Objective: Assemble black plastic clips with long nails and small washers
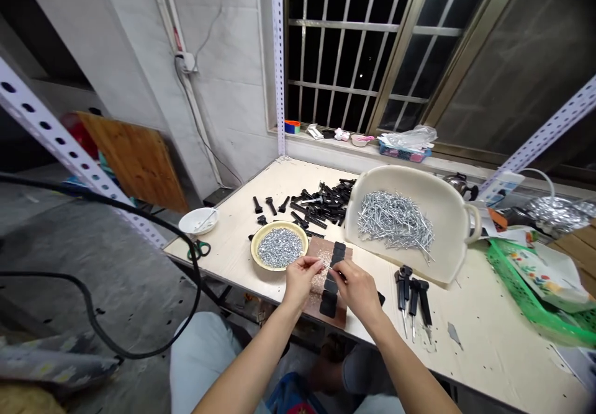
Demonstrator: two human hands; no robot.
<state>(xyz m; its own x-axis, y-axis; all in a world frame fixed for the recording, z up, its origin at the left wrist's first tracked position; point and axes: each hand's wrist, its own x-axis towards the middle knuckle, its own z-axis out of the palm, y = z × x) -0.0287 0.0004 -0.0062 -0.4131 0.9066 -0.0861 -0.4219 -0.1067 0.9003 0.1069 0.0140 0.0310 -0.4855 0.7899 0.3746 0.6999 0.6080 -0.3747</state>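
Note:
Between my fingertips, over a brown board (318, 244), is a thin silvery metal rod (327, 266). My left hand (298, 280) pinches its left end. The fingers of my right hand (357, 287) are closed around its other end, partly hiding it. Dark flat pads (328, 304) lie in a row on the board below, among small pale bits. To the left of my hands, a yellow bowl (254, 259) is filled with small shiny metal pieces (279, 247). A large cream tub (449, 215) on the right holds a heap of long metal pins (395, 221).
Black plastic parts (326, 200) are piled behind the bowl. Several black-handled pieces with metal shafts (413, 296) lie right of my hands. A white bowl (186, 223) and scissors (200, 249) are at the left edge. A green basket (516, 283) sits far right. Black cable (198, 277) hangs left.

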